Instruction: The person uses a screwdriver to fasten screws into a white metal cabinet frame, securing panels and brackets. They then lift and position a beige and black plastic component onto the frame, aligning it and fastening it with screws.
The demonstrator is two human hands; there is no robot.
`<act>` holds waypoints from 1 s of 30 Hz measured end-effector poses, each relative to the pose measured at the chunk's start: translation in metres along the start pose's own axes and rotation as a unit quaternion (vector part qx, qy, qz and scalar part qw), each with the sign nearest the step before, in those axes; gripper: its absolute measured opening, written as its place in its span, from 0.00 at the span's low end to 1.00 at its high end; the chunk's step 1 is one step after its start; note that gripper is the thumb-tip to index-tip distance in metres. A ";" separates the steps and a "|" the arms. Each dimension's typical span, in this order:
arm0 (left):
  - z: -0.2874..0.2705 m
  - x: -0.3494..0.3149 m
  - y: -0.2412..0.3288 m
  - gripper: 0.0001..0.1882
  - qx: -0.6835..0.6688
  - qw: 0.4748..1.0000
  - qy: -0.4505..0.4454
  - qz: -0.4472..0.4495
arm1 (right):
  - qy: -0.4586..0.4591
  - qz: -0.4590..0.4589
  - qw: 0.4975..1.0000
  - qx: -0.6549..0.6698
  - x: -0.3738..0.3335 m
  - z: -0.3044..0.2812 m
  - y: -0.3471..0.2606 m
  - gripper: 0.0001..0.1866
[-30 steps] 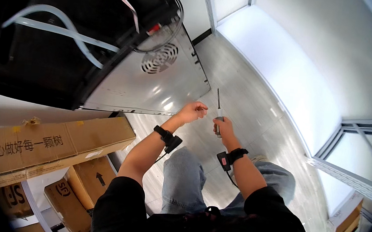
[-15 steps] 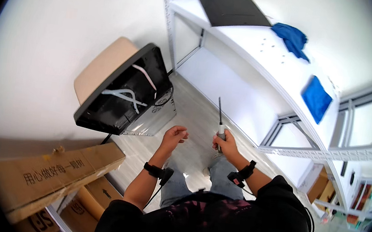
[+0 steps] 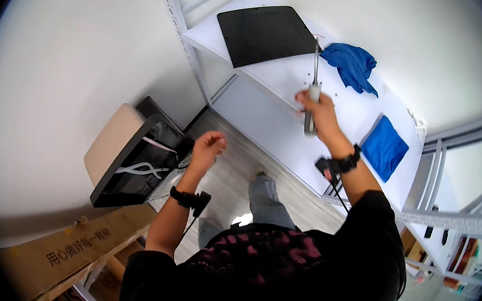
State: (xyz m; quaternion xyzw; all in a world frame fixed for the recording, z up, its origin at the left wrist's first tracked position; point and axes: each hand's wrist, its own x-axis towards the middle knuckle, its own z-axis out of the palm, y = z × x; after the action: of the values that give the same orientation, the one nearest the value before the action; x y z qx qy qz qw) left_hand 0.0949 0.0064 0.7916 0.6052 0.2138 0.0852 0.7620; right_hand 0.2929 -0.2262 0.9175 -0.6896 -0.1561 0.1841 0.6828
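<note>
In my right hand [image 3: 322, 113] is a screwdriver [image 3: 315, 91] with a grey handle, its long metal shaft pointing away from me. That hand is over the near edge of the white shelf [image 3: 289, 80], with the shaft tip close to a flat black panel [image 3: 270, 36]. Several tiny dark pieces, too small to name, lie on the shelf beside it. My left hand [image 3: 209, 145] hangs above the floor with its fingers curled; whatever it holds, if anything, is hidden. Left of it stands a beige housing [image 3: 113, 146] with an open black side and pale tubes [image 3: 142, 169] inside.
A crumpled blue cloth [image 3: 352, 67] and a folded blue cloth [image 3: 385, 148] lie on the shelf. Metal uprights [image 3: 175, 26] frame it. At the lower left are cardboard boxes [image 3: 75, 250]. More shelving [image 3: 451, 222] stands at the right.
My right hand has carried the screwdriver forward and up to the shelf. My body and view have shifted toward the shelf; my left hand stays curled near the beige housing.
</note>
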 end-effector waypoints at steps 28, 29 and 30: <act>0.054 0.213 0.079 0.16 -0.005 0.982 0.187 -0.012 | 0.080 0.003 0.997 -0.023 0.306 -0.081 0.021 0.12; 0.051 0.203 0.081 0.15 -0.005 0.984 0.180 -0.009 | 0.079 -0.003 0.997 -0.013 0.295 -0.074 0.010 0.15; 0.049 0.191 0.081 0.14 -0.014 0.982 0.186 0.008 | 0.078 -0.001 0.997 -0.021 0.294 -0.080 0.011 0.18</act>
State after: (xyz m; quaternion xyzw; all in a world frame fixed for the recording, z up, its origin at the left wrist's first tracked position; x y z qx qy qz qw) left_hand 0.2970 0.0574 0.8354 0.5701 0.3458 0.2050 0.7165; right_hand 0.5899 -0.1597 0.8949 -0.7158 -0.1064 0.1258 0.6786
